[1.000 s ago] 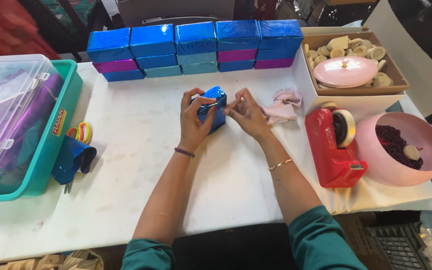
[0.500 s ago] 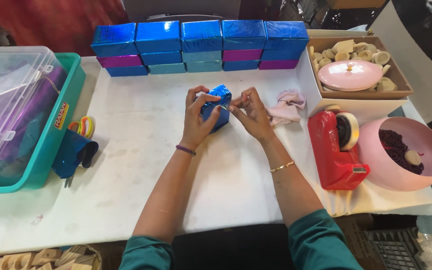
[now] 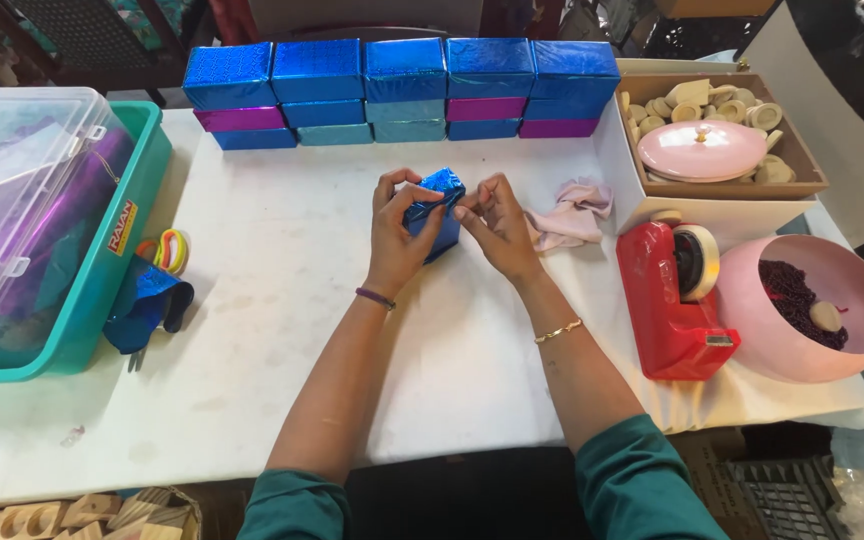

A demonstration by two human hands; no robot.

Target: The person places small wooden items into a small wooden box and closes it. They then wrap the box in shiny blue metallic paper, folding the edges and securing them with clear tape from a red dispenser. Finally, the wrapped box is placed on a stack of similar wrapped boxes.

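- Hands first: my left hand [image 3: 399, 237] and right hand [image 3: 497, 228] meet on one small blue box [image 3: 435, 208], which sits on the white bench [image 3: 282, 330] a little back from its middle, toward the far edge.
- Left fingers [image 3: 392, 185] are curled over the box's top and near side, gripping it firmly; the thumb side steadies it against the bench.
- Right fingers [image 3: 474, 205] are narrow, pinched at the shiny foil on the box's right end, where a flap or fold seems to be pressed down. I cannot tell whether a strip of tape is under them.
- Judging by the foil, the box is already covered on the faces I can see, so I take the wrapping as nearly finished, with that right end left to close.
- Along the far edge stands a row of wrapped boxes [image 3: 402, 90], blue, purple and teal, stacked in layers: these look done.
- Red tape dispenser [image 3: 674, 300] stands near the right edge, well apart from my hands, untouched.
- Pink bowl [image 3: 852, 300] with dark beads sits at the right edge beside it; a pink cloth [image 3: 572, 215] lies just beside my right hand.
- Teal tray [image 3: 92, 300] with a clear tub of foil sheets occupies the left edge.
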